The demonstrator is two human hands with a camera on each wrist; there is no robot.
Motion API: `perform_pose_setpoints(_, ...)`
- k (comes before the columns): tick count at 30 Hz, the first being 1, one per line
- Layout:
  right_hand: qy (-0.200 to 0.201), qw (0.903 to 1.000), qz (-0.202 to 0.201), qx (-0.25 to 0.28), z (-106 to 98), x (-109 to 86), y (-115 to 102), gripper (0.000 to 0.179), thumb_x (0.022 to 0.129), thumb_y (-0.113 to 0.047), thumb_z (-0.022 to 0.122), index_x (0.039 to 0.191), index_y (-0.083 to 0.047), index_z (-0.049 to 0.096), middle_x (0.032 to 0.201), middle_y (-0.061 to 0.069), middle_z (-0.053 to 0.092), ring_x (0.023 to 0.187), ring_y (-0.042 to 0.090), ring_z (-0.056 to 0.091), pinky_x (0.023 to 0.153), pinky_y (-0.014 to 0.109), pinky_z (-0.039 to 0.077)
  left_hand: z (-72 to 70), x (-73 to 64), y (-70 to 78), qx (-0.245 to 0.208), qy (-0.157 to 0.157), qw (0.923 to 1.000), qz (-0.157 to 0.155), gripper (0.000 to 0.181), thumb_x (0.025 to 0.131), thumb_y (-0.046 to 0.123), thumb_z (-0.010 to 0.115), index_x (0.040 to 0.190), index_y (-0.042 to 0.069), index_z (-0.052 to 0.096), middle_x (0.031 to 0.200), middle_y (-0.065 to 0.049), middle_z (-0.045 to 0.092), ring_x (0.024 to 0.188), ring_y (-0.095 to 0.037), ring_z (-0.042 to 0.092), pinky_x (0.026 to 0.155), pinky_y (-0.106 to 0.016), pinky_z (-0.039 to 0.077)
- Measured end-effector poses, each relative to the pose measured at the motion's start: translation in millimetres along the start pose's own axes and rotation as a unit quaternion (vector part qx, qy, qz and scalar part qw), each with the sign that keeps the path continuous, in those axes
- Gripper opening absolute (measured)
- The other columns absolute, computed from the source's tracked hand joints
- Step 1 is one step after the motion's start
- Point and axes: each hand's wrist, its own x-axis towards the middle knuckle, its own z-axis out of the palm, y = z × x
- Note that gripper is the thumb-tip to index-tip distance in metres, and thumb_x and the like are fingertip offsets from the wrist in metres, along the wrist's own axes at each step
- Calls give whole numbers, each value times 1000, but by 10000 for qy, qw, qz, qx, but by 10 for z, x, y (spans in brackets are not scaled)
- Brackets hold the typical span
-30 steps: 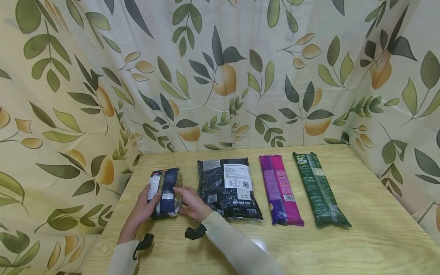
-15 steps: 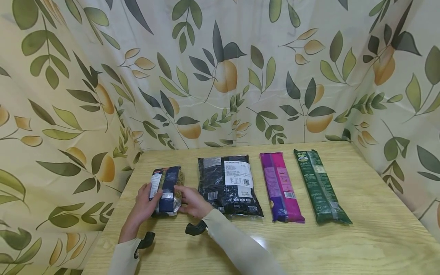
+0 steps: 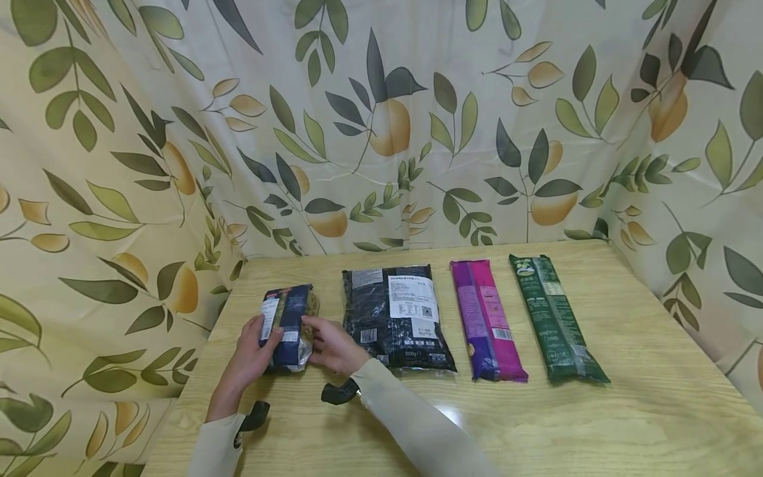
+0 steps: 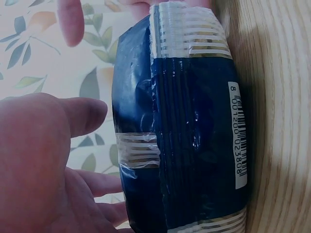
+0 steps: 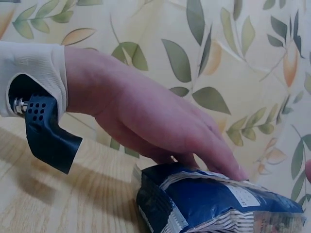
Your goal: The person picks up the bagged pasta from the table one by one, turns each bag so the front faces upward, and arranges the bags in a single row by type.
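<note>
A dark blue pasta bag (image 3: 292, 331) with a barcode side and a see-through part lies on the left of the table, between both hands. My left hand (image 3: 249, 354) is at its left side, with relaxed fingers along the wrapper. In the left wrist view that thumb (image 4: 87, 116) stands a little apart from the bag. On the other side, my right hand (image 3: 335, 346) has its fingers beside the wrapper, partly hidden. Its thumb reaches over the blue face, overlapping the printed panel in the right wrist view, while the left wrist view shows a gap beneath it.
Right of the hands, a large black bag (image 3: 369, 308) with white labels lies flat. Beyond it are a long pink and purple packet (image 3: 487, 318) and a long green packet (image 3: 554, 318). A leaf-patterned curtain (image 3: 381, 199) encloses the wooden table (image 3: 536, 430).
The whole scene shifts slightly upward in the head view. Both hands stay at the blue bag, which keeps its place beside the black one.
</note>
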Motion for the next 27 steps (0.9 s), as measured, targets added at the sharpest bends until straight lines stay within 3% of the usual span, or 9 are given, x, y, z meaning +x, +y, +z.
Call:
perform_pose_setpoints(4,-91,10000,1,-39,-11,-11,3,64,104,-34,58,155,0,41,159,23,41,146,37,47,118,53,44,-2,-1,5,18,-6,9999,138,76,110,37,44,160,-12,14,166,-38,11,152,-58,18,124,-68,21)
perform_pose_setpoints(18,-60,9999,-18,-97,-26,-51,-16,57,103,-32,58,150,-2,46,156,22,46,139,33,53,114,51,47,17,2,27,45,-105,9999,118,77,110,40,45,161,-10,14,166,-36,11,153,-56,18,125,-69,21)
perform_pose_setpoints(27,-97,9999,-51,-110,-13,-102,-62,54,102,-34,60,146,-5,51,149,15,54,128,26,57,105,41,52,31,5,24,-54,-169,9998,125,79,110,42,45,162,-8,13,167,-35,11,154,-54,17,125,-68,21)
